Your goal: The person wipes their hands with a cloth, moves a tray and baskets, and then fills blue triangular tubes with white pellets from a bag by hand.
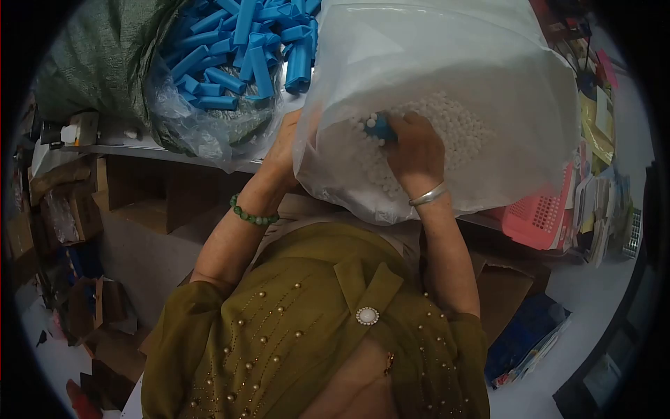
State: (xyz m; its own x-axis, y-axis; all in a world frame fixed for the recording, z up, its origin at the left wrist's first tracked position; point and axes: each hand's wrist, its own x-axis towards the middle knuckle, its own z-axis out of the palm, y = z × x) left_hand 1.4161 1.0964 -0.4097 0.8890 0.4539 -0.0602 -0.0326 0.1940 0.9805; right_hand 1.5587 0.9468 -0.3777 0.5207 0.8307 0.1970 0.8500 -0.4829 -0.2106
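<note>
A large translucent white plastic bag (502, 77) lies wide-mouthed in front of me, with many small white balls (453, 129) inside. My right hand (417, 150), a silver bangle at its wrist, reaches into the bag. Its fingers close round a small blue piece (380, 127), and a few white balls sit against that piece. At the bag's left edge is my left hand (287, 133), with a green bead bracelet on that arm. Its fingers are hidden behind the bag's plastic.
Many blue folded pieces (244, 52) lie heaped in clear plastic by a dark green sack (105, 63) at the upper left. A pink perforated basket (537, 216) stands on the right. Cardboard boxes (139, 195) sit under the table; a blue bag (527, 339) is on the lower right.
</note>
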